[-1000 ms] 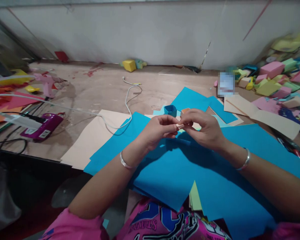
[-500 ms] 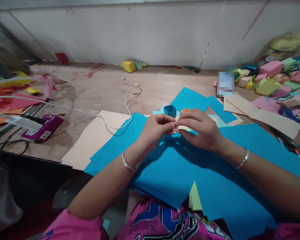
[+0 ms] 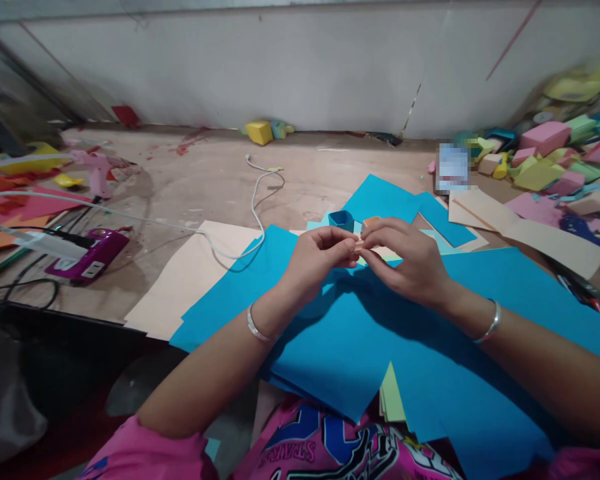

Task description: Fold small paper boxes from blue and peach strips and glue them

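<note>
A small strip of peach paper [image 3: 359, 246] is pinched between my two hands, mostly hidden by the fingers. My left hand [image 3: 325, 257] grips its left side with thumb and forefinger. From the right, my right hand [image 3: 405, 260] holds it between thumb and fingertips. Both hands are above large sheets of blue paper [image 3: 330, 353]. Just beyond the fingers stand a small blue paper box [image 3: 341, 220] and an orange paper piece [image 3: 371, 222], the latter partly covered by my right hand.
At left lie a purple power strip [image 3: 93, 257], a pink glue gun [image 3: 97, 175] and a white cable [image 3: 253, 207]. Folded paper boxes [image 3: 547, 140] are heaped at right, near a phone [image 3: 453, 167]. Peach sheets [image 3: 180, 280] lie under the blue ones. A yellow box [image 3: 259, 132] sits by the wall.
My fingers have closed in on the peach paper, and less of it shows. The right thumb has come up to meet the left hand's fingertips.
</note>
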A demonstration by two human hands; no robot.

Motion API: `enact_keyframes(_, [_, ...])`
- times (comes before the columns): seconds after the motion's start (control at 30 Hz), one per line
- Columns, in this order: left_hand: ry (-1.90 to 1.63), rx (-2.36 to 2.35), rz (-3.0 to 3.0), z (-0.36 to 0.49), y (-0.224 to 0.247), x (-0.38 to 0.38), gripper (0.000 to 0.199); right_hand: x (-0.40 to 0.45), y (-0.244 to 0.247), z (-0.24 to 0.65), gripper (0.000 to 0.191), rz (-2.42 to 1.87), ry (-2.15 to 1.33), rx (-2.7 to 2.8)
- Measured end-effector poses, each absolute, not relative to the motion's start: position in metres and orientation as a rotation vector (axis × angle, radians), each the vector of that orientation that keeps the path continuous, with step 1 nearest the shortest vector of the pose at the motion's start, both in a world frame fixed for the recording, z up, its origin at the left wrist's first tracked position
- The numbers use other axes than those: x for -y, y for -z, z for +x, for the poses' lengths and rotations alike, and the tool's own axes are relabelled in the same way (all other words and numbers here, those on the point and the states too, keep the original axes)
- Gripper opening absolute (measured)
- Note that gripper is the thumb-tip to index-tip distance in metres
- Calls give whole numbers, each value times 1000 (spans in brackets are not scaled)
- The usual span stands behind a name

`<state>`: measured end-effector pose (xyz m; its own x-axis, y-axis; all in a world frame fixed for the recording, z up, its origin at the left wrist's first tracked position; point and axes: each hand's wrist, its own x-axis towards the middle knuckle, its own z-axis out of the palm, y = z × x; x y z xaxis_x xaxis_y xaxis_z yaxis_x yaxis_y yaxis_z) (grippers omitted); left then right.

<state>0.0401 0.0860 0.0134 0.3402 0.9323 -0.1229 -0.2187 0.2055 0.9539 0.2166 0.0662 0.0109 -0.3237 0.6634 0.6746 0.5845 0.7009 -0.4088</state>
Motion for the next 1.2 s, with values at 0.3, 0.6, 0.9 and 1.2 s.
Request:
enact_keyframes(0.3, [-1025, -906, 1362, 41, -17, -81, 8, -68, -15, 220, 6, -1092, -487, 1966])
enact_keyframes(0.6, [-859, -792, 1963, 31, -27, -83, 23, -61, -32, 228, 27, -976, -237, 2173])
enact_keyframes(0.9, [-946, -722, 2003, 35, -25, -79, 35, -57, -43, 224, 34, -912, -411, 2161])
enact_keyframes(1.2, [-871, -490, 1794, 29, -30, -79, 45, -53, -29, 216, 30, -728, -1469, 1608])
